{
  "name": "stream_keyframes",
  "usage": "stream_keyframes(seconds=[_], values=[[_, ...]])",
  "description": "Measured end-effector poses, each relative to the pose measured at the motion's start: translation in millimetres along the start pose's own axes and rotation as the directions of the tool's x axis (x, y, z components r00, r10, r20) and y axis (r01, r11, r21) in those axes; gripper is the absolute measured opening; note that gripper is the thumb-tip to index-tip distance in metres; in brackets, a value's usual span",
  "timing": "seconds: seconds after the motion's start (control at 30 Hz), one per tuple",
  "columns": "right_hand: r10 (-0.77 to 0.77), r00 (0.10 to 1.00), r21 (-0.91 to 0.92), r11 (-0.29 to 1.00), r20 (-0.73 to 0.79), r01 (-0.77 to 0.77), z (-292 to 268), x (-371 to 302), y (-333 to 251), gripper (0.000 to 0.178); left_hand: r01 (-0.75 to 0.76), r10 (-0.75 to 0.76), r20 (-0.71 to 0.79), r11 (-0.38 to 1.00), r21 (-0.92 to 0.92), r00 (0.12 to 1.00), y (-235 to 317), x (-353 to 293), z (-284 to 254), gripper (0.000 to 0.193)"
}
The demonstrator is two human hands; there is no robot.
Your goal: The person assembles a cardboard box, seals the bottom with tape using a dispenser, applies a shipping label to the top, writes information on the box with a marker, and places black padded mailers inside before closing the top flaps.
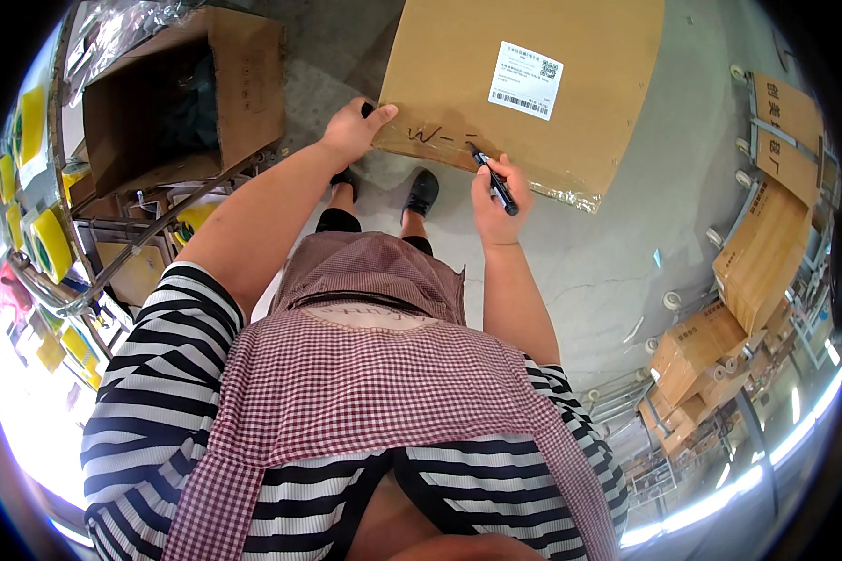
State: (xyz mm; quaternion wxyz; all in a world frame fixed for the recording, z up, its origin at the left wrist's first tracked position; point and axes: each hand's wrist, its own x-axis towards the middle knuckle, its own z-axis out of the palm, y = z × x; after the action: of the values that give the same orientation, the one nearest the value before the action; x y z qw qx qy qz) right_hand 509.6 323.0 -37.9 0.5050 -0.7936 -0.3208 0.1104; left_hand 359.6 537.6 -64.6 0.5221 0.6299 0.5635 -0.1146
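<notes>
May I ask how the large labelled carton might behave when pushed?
The carton would probably stay stiff, as it looks flat and uncrumpled. Broad, straight-edged, it seems unlikely to roll. Its glossy tape might feel slippery.

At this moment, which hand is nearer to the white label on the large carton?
Right. The right hand, holding the black marker, is below the white label in the picture; the left hand is farther off, at the lower-left corner of the large carton.

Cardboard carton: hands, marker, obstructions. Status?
Right hand grips black marker, tip beside dark handwriting along cardboard carton's near edge. Left hand at carton's near-left corner, grip unclear. Nothing visible blocking the marker.
</notes>
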Motion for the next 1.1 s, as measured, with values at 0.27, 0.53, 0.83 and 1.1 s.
stream_keyframes(seconds=[0.27, 0.53, 0.83, 1.1], values=[[-0.079, 0.996, -0.029, 0.996, 0.046, 0.08, -4.8, -5.6, 2.4, 0.012, -0.009, 0.009, 0.008, 1.0, -0.009, 1.0, -2.5, -0.1, 0.0, 0.064], [0.257, 0.963, 0.206, 0.95, -0.083, -0.236, -11.8, -7.8, 4.4, 0.013, 0.034, -0.032, 0.028, 0.997, -0.062, 0.999, 9.8, -9.8, -2.9, 0.056], [-0.045, 0.999, -0.071, 0.996, 0.015, 0.046, -26.0, 2.9, 15.2, 0.013, 0.024, -0.021, 0.03, 0.995, -0.099, 0.999, 8.9, -9.6, -1.9, 0.051], [0.001, 1.0, 0.004, 1.0, -0.012, -0.001, -19.8, 3.8, 7.7, 0.012, 0.001, 0.0, 0.012, 0.998, -0.062, 1.0, 5.1, -6.2, -1.2, 0.051]])
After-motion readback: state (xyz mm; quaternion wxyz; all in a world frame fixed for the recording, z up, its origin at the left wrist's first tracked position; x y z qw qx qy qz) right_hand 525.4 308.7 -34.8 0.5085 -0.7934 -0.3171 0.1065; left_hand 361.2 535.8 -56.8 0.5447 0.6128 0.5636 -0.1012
